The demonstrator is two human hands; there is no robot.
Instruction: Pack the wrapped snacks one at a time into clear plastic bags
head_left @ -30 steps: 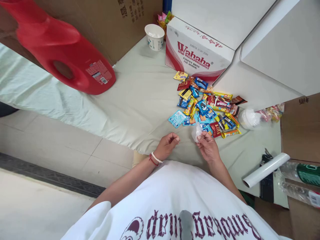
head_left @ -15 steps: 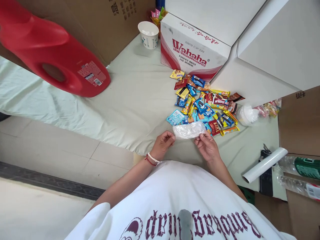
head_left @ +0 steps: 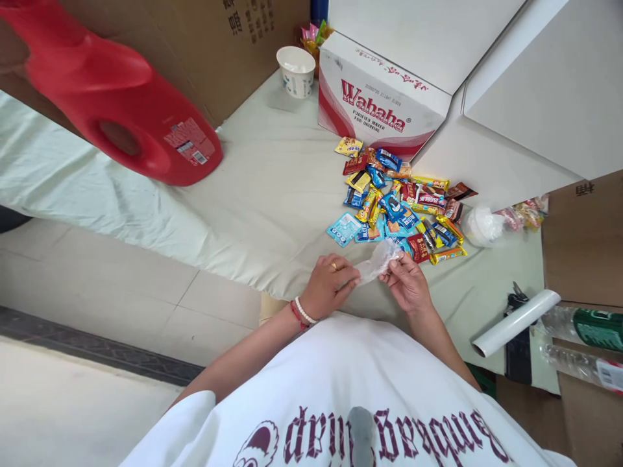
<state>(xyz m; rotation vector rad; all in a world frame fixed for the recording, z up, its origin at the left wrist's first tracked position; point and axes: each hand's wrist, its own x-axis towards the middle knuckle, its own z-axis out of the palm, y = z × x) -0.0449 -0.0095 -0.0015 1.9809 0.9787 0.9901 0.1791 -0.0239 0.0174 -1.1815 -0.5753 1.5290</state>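
Between my two hands stretches a crumpled clear plastic bag (head_left: 378, 261). My left hand (head_left: 331, 283), with a ring and a beaded bracelet, pinches the bag's left end, which looks bunched narrow there. Its right end is gripped by my right hand (head_left: 405, 279), thumb against fingers. Just beyond the bag lies a heap of small wrapped snacks (head_left: 400, 213) in blue, yellow and red packets. A light blue packet (head_left: 344, 229) sits at the heap's left edge.
Behind the snacks stands a Wahaha carton (head_left: 374, 110), with a paper cup (head_left: 296, 72) to its left. A large red jug (head_left: 146, 123) is at far left. On the right are a white plastic bundle (head_left: 483, 227), a white roll (head_left: 516, 323) and plastic bottles (head_left: 596, 327).
The bag was spread wide and flat; now it is narrower and bunched. My left hand has moved right, closer to my right hand, and turned over. The view has shifted slightly.
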